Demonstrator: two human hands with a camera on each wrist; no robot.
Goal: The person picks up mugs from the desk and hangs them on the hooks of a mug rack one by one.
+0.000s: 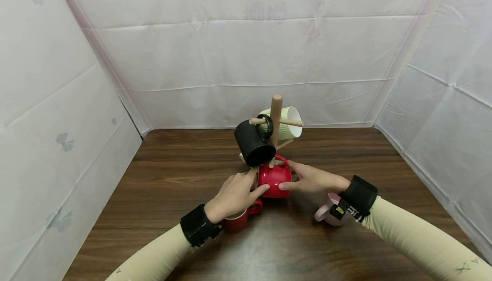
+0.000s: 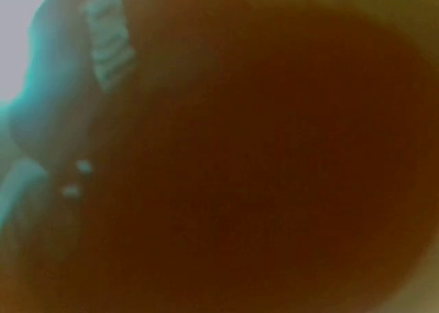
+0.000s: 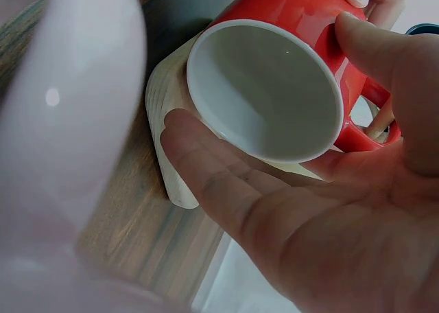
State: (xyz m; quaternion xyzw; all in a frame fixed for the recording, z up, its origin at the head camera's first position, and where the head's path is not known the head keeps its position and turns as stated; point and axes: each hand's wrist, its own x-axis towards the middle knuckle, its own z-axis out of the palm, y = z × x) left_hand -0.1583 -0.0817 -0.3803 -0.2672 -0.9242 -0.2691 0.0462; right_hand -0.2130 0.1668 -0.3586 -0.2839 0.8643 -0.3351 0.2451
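Between the left hand (image 1: 234, 193) and right hand (image 1: 313, 180), both gripping it, the bright red mug (image 1: 273, 181) is best kept steady, its handle (image 1: 283, 159) aligned with the low wooden peg (image 1: 271, 164).

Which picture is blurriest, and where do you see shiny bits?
Left wrist view: the blurriest, a dark brown smear with glare at upper left; head view: pale sheen on the table; right wrist view: bright spot on the close, out-of-focus pink mug, while the bright red mug looks sharper.
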